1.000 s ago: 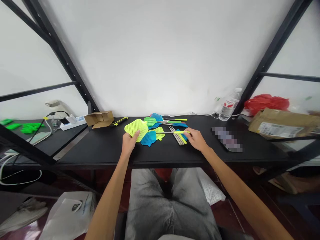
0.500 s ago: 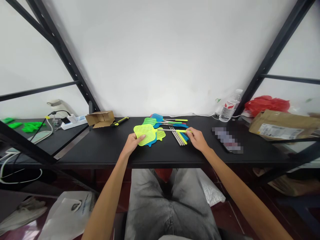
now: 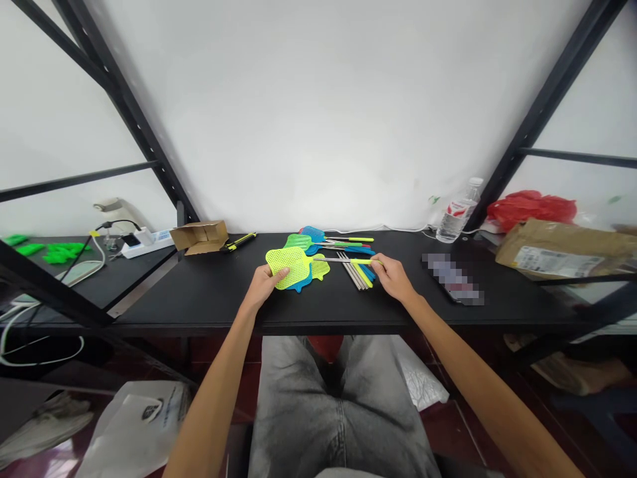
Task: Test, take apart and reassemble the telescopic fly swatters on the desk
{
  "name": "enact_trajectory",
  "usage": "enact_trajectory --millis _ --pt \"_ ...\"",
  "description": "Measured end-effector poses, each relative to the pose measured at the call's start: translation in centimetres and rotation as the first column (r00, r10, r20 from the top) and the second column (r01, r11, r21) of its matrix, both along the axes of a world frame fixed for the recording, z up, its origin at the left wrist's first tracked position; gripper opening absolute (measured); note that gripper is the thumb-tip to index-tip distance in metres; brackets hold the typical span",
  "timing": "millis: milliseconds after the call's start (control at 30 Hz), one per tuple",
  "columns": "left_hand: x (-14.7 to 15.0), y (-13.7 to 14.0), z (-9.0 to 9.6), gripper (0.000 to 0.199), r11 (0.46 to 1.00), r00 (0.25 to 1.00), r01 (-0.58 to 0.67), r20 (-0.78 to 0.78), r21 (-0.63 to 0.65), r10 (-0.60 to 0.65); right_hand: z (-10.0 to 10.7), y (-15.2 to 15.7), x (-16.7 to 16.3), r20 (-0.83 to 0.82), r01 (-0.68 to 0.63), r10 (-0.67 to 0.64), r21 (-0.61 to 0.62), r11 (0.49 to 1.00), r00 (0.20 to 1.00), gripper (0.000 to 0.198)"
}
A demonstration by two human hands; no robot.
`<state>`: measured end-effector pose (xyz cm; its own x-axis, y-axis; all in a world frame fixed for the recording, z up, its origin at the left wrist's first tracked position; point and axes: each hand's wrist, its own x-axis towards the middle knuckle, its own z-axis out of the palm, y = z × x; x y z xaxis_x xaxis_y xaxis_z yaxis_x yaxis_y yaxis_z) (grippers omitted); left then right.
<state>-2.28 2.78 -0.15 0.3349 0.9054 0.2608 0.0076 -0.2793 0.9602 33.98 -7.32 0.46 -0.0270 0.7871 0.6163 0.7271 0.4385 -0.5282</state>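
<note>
A yellow-green fly swatter [image 3: 288, 268] spans both hands just above the black table. My left hand [image 3: 263, 284] grips its perforated head, thumb on top. My right hand [image 3: 391, 275] is closed round the end of its yellow handle, with a metal rod between handle and head. Beneath it lie loose heads, a blue one [image 3: 300, 285] and a yellow one [image 3: 321, 267]. Several metal rods with coloured handles [image 3: 354, 272] lie beside my right hand. Behind them, several whole swatters in green [image 3: 297, 241] and blue [image 3: 312, 232] are piled.
On the black table [image 3: 199, 292] are an open cardboard box [image 3: 200, 238], a yellow-black cutter [image 3: 241, 241], a water bottle [image 3: 456, 212] and a blurred phone [image 3: 452, 279]. A parcel [image 3: 562, 251] and red bag [image 3: 532, 207] sit right. Shelf posts [image 3: 164, 176] flank the table.
Almost nothing differs. Both hands keep their hold on the yellow-green fly swatter, which has barely shifted.
</note>
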Motion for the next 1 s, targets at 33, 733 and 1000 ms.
enact_trajectory --millis 33,733,1000 --pt "-0.02 0.0 -0.02 0.073 1.0 1.0 0.003 0.0 0.003 -0.003 -0.01 0.02 0.0 0.0 0.0 0.0 0.001 1.0 1.0 0.031" --pt "-0.11 0.1 -0.12 0.074 1.0 0.999 0.001 -0.047 0.015 0.0 0.16 -0.14 -0.08 0.001 0.008 -0.008 -0.01 1.0 1.0 0.036" --pt "-0.12 -0.03 0.04 0.072 1.0 0.999 0.004 -0.052 0.01 -0.003 0.1 -0.11 -0.12 -0.006 0.012 -0.012 -0.004 1.0 1.0 0.035"
